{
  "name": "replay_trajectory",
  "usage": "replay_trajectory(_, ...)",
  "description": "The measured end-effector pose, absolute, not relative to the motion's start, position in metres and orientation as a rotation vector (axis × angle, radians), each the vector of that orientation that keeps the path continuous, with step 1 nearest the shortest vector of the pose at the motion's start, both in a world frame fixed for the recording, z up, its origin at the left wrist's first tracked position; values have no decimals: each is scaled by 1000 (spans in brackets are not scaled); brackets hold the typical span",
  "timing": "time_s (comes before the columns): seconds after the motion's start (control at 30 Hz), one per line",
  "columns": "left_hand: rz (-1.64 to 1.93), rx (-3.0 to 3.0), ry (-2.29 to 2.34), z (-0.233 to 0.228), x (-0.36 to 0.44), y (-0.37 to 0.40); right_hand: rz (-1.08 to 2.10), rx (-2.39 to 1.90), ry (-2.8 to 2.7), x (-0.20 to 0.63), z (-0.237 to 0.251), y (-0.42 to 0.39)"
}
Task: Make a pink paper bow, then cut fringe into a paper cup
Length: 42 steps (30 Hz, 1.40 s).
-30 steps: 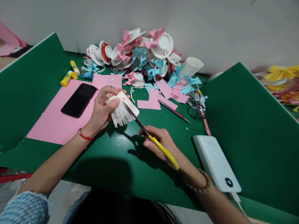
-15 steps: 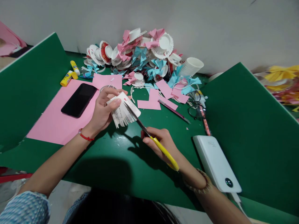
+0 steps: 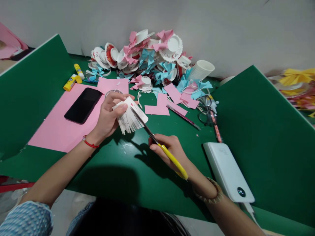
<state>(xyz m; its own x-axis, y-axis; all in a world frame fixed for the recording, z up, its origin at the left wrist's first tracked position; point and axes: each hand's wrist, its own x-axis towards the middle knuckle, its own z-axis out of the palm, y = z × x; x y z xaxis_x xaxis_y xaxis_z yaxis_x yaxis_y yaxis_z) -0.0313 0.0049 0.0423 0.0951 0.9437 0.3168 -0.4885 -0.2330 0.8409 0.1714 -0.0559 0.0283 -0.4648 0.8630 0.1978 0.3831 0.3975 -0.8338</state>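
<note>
My left hand (image 3: 112,109) pinches a white paper cup (image 3: 129,118) between thumb and fingers above the table. Its wall is cut into narrow strips along the lower left side, and a small red heart is printed near the top. Yellow-handled scissors (image 3: 171,159) are gripped in my right hand (image 3: 169,149). Their blades reach up to the uncut part of the cup wall, lying across it. The far side of the cup and some of my fingers are hidden.
A black phone (image 3: 83,105) lies on pink paper (image 3: 56,127) at left, near glue sticks (image 3: 71,82). Behind are heaped paper-cup crafts (image 3: 147,59) and stacked cups (image 3: 201,69). A cutter (image 3: 183,117), glasses (image 3: 208,116) and a power bank (image 3: 227,172) lie right, by a green partition (image 3: 265,137).
Almost nothing differs. Both hands keep their hold and place, and the scissor blades stay against the paper cup.
</note>
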Motion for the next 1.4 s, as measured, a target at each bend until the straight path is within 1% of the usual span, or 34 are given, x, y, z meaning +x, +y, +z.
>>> replay_trajectory(0.47, 1470, 1129, 657, 42, -31, 5, 984, -1051, -2007, 171, 27, -57)
replay_trajectory(1.4, 1468, 1149, 593, 39, -32, 6, 933, -1076, -2010, 168, 27, -58)
